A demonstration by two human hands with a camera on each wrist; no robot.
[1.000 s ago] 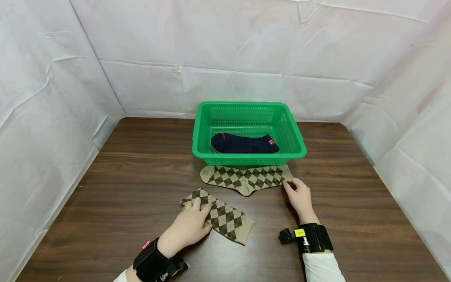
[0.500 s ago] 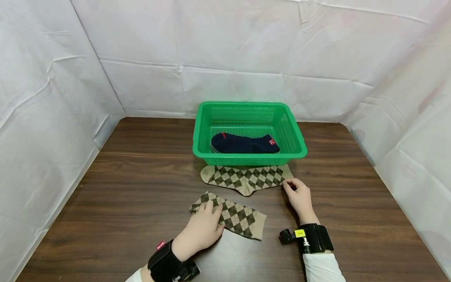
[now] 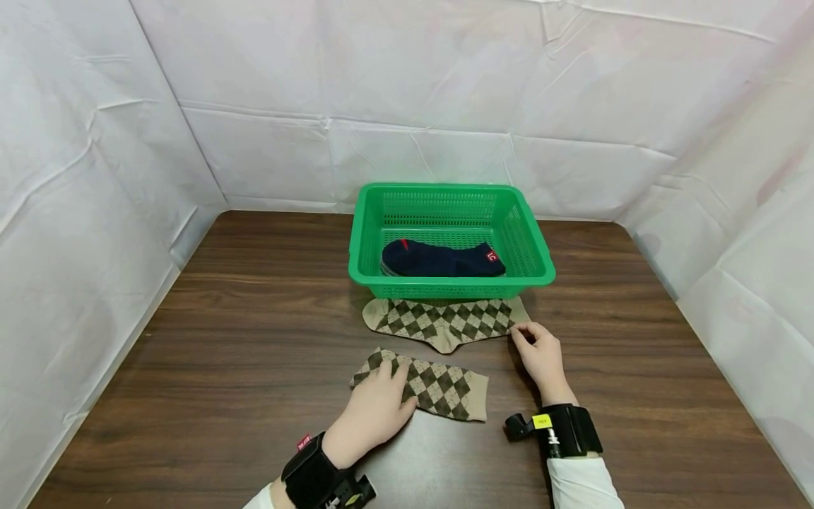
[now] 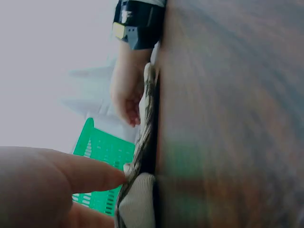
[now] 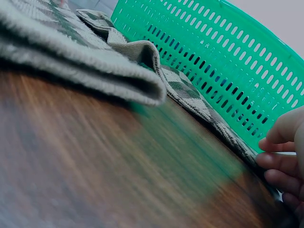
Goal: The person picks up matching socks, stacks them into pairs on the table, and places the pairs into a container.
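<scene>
A beige and dark-green argyle sock lies flat on the table, its cuff to the right. On its left part rest the spread fingers of my left hand, thumb at the near edge. In the left wrist view a straight finger touches the sock's top. Behind it lies a matching argyle sock, toe left, heel toward me, its back edge against the basket. My right hand pinches this far sock at the cuff's near corner between thumb and fingertips. The right wrist view shows both socks close together.
A green perforated plastic basket stands behind the socks. Inside it lie dark navy socks with red marks. White sheeting walls the back and sides of the brown wooden table.
My left hand has slid the near sock rightward and turned it from a slant to almost parallel with the far sock. The right hand and far sock have stayed in place.
</scene>
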